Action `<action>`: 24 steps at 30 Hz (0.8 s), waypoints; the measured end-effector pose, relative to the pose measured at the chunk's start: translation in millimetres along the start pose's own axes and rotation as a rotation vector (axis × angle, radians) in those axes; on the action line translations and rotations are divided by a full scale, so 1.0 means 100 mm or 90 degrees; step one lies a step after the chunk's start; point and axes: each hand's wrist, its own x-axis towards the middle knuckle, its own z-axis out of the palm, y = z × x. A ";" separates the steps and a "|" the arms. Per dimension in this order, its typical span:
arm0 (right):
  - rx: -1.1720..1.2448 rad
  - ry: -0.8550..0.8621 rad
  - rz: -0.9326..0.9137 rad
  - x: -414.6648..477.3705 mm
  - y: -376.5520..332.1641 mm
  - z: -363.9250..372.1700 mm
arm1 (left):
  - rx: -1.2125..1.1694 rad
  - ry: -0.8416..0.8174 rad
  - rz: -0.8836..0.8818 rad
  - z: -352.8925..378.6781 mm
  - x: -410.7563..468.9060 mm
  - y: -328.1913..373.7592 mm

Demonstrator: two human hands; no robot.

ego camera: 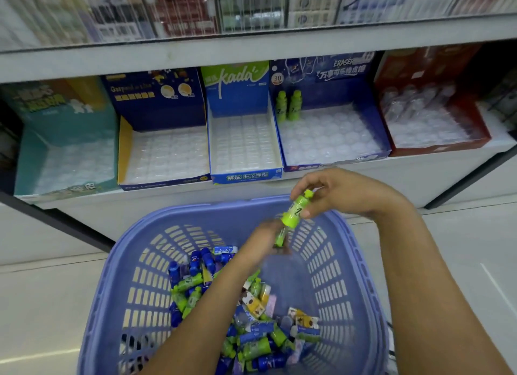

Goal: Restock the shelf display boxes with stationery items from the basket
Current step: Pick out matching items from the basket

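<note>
A purple plastic basket (134, 262) on the floor holds a heap of small stationery items (251, 327): green and blue bottle-shaped erasers and small packs. My right hand (344, 191) pinches a green bottle eraser (295, 209) above the basket's far rim. My left hand (265, 239), blurred, holds a second green bottle eraser (279, 239) just below it. On the shelf, a dark blue eraser display box (333, 134) has two green bottle erasers (288, 104) standing at its back left.
Along the low shelf stand more display boxes with plastic trays: a teal one (67, 153), a navy and yellow one (165, 150), a blue kada box (243, 142), a red one (436, 122). Above runs a shelf edge (251, 52) with packaged goods.
</note>
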 end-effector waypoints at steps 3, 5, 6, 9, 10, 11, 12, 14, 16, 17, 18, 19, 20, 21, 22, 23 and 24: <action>0.063 0.065 -0.052 -0.16 -0.01 -0.18 | -0.202 -0.138 -0.001 0.09 -0.28 0.37; 0.099 0.085 -0.077 -0.24 0.00 -0.25 | -0.175 -0.185 0.045 0.14 -0.42 0.52; 0.114 0.083 -0.088 -0.27 0.01 -0.27 | -0.143 -0.191 0.067 0.17 -0.48 0.58; 0.153 0.071 -0.118 -0.34 0.03 -0.33 | -0.084 -0.167 0.113 0.25 -0.60 0.69; 0.168 0.079 -0.128 -0.34 0.04 -0.34 | -0.076 -0.156 0.125 0.27 -0.61 0.72; 0.190 0.092 -0.135 -0.34 0.04 -0.35 | -0.074 -0.142 0.135 0.28 -0.62 0.74; 0.216 0.108 -0.138 -0.34 0.05 -0.35 | -0.080 -0.131 0.143 0.29 -0.61 0.76; 0.255 0.134 -0.137 -0.31 0.04 -0.38 | -0.105 -0.121 0.146 0.31 -0.59 0.82; 0.267 0.143 -0.141 -0.28 0.01 -0.39 | -0.119 -0.131 0.149 0.34 -0.56 0.89; 0.278 0.150 -0.150 -0.26 0.00 -0.40 | -0.121 -0.139 0.155 0.36 -0.55 0.93; 0.300 0.162 -0.160 -0.23 -0.01 -0.41 | -0.123 -0.144 0.162 0.37 -0.52 0.98; 0.322 0.179 -0.170 -0.20 -0.02 -0.43 | -0.130 -0.141 0.165 0.39 -0.50 1.03; 0.340 0.198 -0.179 -0.16 -0.03 -0.45 | -0.136 -0.124 0.167 0.41 -0.45 1.09; 0.349 0.220 -0.189 -0.11 -0.04 -0.49 | -0.130 -0.089 0.172 0.43 -0.40 1.14; 0.355 0.248 -0.198 -0.05 -0.04 -0.54 | -0.093 -0.032 0.188 0.44 -0.34 1.19; 0.349 0.288 -0.205 0.04 -0.04 -0.62 | -0.025 0.039 0.212 0.45 -0.27 1.24; 0.325 0.341 -0.211 0.15 -0.05 -0.70 | 0.056 0.106 0.244 0.47 -0.21 1.28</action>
